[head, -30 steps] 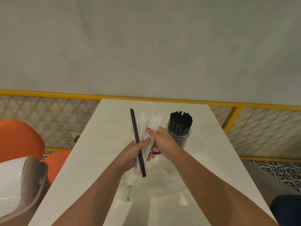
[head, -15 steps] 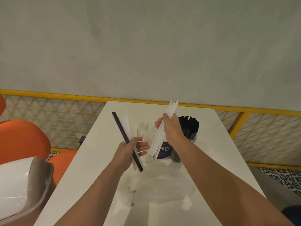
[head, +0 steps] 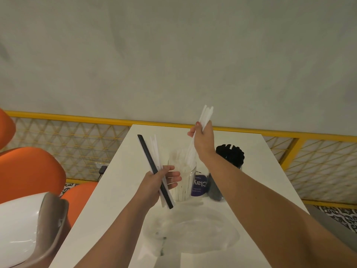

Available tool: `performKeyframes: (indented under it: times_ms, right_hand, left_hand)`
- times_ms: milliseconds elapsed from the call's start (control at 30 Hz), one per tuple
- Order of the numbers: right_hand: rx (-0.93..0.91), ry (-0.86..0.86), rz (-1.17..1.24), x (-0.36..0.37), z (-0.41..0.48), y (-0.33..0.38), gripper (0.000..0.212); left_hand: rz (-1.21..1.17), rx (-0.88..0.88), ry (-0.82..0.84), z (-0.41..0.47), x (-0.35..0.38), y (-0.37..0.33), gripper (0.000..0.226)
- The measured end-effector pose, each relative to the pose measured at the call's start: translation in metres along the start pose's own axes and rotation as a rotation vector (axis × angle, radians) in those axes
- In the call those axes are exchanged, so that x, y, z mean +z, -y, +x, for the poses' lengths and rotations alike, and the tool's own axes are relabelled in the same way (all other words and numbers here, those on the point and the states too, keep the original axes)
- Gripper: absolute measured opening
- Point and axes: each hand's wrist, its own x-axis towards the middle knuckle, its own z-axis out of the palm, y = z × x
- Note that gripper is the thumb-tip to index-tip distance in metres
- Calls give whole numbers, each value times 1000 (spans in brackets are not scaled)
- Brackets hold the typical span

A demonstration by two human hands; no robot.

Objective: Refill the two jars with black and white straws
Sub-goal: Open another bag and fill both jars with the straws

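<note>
Two clear jars stand mid-table. The left jar holds white straws; the right jar, partly behind my right forearm, is packed with black straws. My left hand grips one black straw together with a few white straws, tilted up to the left, just left of the white-straw jar. My right hand is raised above that jar, pinching a small bunch of white straws whose lower ends reach into the jar's mouth.
The white table runs away from me to a yellow-framed mesh fence. A crumpled clear plastic bag lies near me, a purple-labelled item sits between the jars. Orange chairs and a white-and-brown seat stand left.
My right hand has pulled a bunch of white straws out of the left hand's bundle and lifted it above the left jar. The left hand kept the black straw and some white ones, moving slightly left.
</note>
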Motion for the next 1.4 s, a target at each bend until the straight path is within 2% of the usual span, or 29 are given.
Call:
performKeyframes:
  times_ms: [100,200,367,433,500,600,733,833,900,1000,1133,1300,1400]
  right_hand:
    - [-58,56,-55,2,-14,-21,9]
    - [-2,150,-173,1,-25,-36,17]
    - [22,279,-574,-3,-26,-59,38]
    - [17,266,-534,-6,-26,-54,46]
    - [-99,208,-424,-9,-29,-46,50]
    - [-273,176,-427,-13,-31,-36,44]
    - [-370,174,-583,-15,-32,-34,34]
    - [-450,123,-523,-14,-34,-18,26]
    - [-488,156,-485,-12,-36,-1,22]
    - [-405,256,-563,-13,-37,14,26]
    - [-214,286,-684,-23,-32,19,26]
    - [3,301,-631,-39,-26,24,25]
    - [22,260,-566,-52,-22,28,42]
  left_hand:
    - [12,-1,0,1,0,0,20]
    - [14,4,16,1,1,0,21]
    - [6,4,36,2,3,1,21]
    - [7,8,48,1,4,2,21]
    - [16,8,54,0,7,2,21]
    - [45,9,62,-2,12,1,20]
    - [93,22,89,-8,21,-1,20]
    - [163,50,83,-12,29,-1,19]
    - [222,66,75,-12,35,2,19]
    - [253,87,117,-15,45,5,20]
    - [272,104,153,-18,54,7,38]
    - [349,122,182,-21,65,14,43]
    - [371,117,211,-21,72,16,46]
